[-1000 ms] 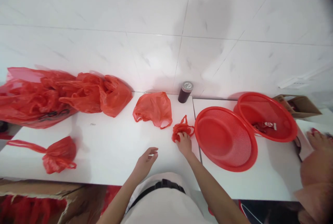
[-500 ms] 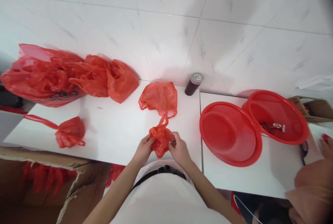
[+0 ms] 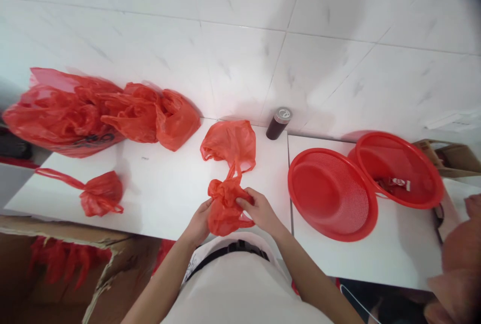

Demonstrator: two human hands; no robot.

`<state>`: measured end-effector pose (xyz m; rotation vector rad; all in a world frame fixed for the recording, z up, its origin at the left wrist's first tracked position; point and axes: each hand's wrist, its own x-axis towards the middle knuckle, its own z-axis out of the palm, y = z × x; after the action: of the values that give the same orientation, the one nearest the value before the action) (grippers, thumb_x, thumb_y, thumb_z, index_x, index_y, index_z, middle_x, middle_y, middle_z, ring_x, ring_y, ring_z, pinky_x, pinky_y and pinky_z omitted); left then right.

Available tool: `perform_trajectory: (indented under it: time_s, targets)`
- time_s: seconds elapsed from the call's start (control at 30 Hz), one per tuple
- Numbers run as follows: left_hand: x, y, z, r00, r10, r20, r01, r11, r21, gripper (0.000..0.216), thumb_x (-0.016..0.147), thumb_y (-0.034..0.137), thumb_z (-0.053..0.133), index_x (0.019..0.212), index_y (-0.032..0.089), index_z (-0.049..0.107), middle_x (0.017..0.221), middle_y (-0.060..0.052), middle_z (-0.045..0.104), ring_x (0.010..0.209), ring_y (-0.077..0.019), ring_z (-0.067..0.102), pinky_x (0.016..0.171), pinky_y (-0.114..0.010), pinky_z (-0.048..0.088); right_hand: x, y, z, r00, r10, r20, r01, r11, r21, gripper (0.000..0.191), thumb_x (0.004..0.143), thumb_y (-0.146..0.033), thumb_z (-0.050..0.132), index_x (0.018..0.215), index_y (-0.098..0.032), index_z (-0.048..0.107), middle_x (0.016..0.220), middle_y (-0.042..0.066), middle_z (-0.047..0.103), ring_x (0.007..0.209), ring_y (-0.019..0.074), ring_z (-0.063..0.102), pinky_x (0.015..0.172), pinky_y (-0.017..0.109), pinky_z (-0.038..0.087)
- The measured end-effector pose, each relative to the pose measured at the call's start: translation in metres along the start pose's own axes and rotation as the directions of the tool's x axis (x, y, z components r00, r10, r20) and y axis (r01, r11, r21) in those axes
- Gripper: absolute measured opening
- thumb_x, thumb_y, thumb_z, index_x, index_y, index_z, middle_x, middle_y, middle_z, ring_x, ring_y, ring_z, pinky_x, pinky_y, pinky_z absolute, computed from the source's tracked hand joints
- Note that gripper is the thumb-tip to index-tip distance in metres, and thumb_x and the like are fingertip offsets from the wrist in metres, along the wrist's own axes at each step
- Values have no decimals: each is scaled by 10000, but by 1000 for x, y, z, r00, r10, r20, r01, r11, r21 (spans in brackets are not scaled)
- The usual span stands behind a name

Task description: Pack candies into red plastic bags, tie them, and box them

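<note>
The crumpled red bag (image 3: 222, 208) is between the two hands, above the near part of the white counter (image 3: 161, 196). The right hand (image 3: 261, 208) is closed on its right side, with the thumb pressing on top. The left hand (image 3: 200, 222) holds its left side, but the fingertips are partly hidden behind the plastic. The step in hand seems to be handling of this bunched bag with both hands. For doing it well, the grip should be light, with finger pads rather than nails, because such thin film probably tears easily. The folds are better separated slowly, from opposite sides. The handles point toward the flat red bag (image 3: 235, 138) and overlap it in this view; if they touch cannot be told, so some care against catching is advisable.

About writing: the large red bag (image 3: 62, 116) has dark lettering, too folded for reading. The lid of the dark bottle (image 3: 278, 124) carries a pale mark, and a small packet (image 3: 399, 182) inside the rear basket (image 3: 424, 163) has red-and-white print; neither is legible.
</note>
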<state>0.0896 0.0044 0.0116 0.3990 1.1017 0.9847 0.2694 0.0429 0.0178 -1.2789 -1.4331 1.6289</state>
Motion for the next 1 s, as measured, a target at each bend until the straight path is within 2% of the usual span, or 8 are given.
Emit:
perform_trajectory:
  time_s: [0.17, 0.27, 0.37, 0.5, 0.7, 0.8, 0.87, 1.0]
  targets:
    - [10, -4, -32, 973, 102, -208, -111, 993, -32, 347, 660, 468, 772, 751, 152, 658, 546, 60, 488, 541, -75, 476, 548, -194, 426, 0, 4, -33, 941, 63, -333, 36, 959, 282, 249, 869, -475, 548, 839, -227, 547, 646, -65, 477, 515, 87, 400, 490, 215, 343]
    - [8, 1, -59, 941, 128, -312, -140, 990, -16, 361, 652, 480, 776, 752, 165, 632, 510, 102, 359, 484, -48, 398, 495, -154, 382, -6, -3, -61, 868, -12, -496, 97, 984, 147, 193, 890, -430, 530, 944, -256, 593, 737, -42, 519, 562, 97, 434, 543, 232, 392]
    - [0, 13, -64, 930, 148, -338, -122, 988, 99, 356, 722, 493, 723, 850, 171, 645, 576, 75, 445, 545, -69, 480, 555, -177, 447, -13, -9, -71, 867, -254, -429, 185, 963, -196, 195, 875, -286, 544, 1036, -268, 651, 827, -1, 565, 680, 129, 508, 628, 256, 430]
    - [-7, 26, -29, 949, 173, -263, -86, 947, 311, 446, 806, 579, 586, 1110, 253, 594, 851, -3, 624, 760, -155, 614, 672, -291, 535, -21, -10, -42, 882, -457, -113, 388, 842, -375, 335, 885, -169, 466, 1127, -288, 665, 868, 31, 546, 721, 140, 530, 617, 258, 434]
    - [6, 16, 9, 999, -18, -26, 23, 982, 188, 489, 774, 457, 681, 1177, 193, 597, 1097, -125, 688, 889, -231, 673, 746, -353, 540, -35, -14, -3, 941, -313, 130, 338, 891, -302, 408, 873, -276, 570, 1274, -351, 568, 1000, 28, 610, 721, 144, 532, 669, 281, 468]
    - [12, 12, -12, 991, 86, -99, -70, 986, 149, 443, 690, 378, 759, 1044, 138, 643, 1008, -124, 713, 817, -221, 683, 750, -348, 534, -35, -20, -26, 982, -169, -85, 152, 973, -176, 388, 851, -342, 608, 1239, -322, 592, 953, 16, 636, 681, 130, 514, 628, 260, 454]
    - [16, 13, -36, 978, 140, -156, -107, 974, 201, 446, 628, 350, 793, 986, 124, 657, 947, -118, 719, 805, -228, 678, 761, -363, 529, -34, -24, -49, 955, -62, -289, 69, 998, 14, 352, 874, -378, 578, 1215, -296, 599, 861, 6, 634, 548, 93, 419, 518, 230, 392]
    - [22, 17, -85, 926, 232, -297, -131, 937, 324, 467, 546, 334, 815, 934, 125, 661, 929, -108, 702, 844, -235, 652, 808, -387, 500, -34, -36, -73, 912, 24, -409, 109, 948, 300, 372, 885, -397, 568, 1244, -298, 563, 899, 8, 643, 461, 51, 236, 429, 214, 262]
